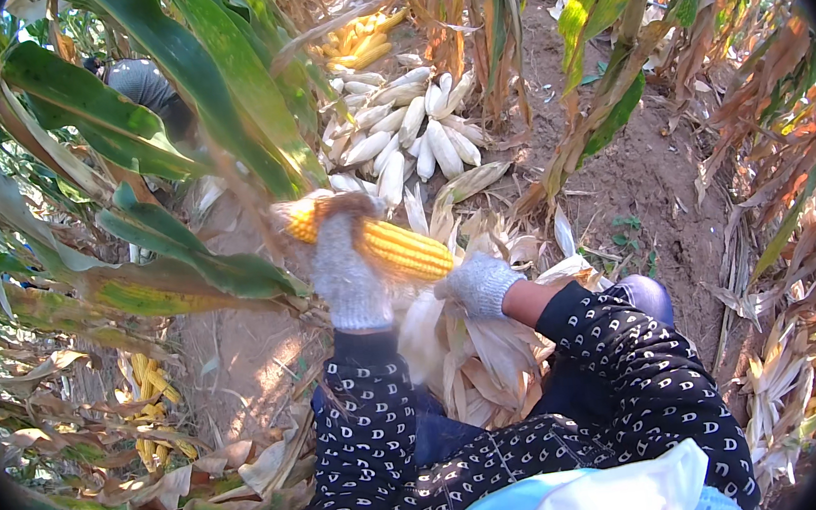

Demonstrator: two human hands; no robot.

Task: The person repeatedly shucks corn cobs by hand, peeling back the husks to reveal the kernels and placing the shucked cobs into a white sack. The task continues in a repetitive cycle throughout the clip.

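My left hand, in a grey knit glove, grips a bare yellow ear of corn near its left end. Motion blurs that hand and the brown silk above it. Close to the ear's right tip is my right hand, also gloved, with its fingers curled. A pale, blurred corn husk hangs just beside those fingers; whether they grip it is hidden. Below both hands lies a heap of stripped husks between my knees.
Ears in pale husks are piled ahead, with bare yellow ears behind them. More yellow ears lie at left. Green corn leaves reach in close at left; dry stalks stand right. A person is partly visible behind the leaves.
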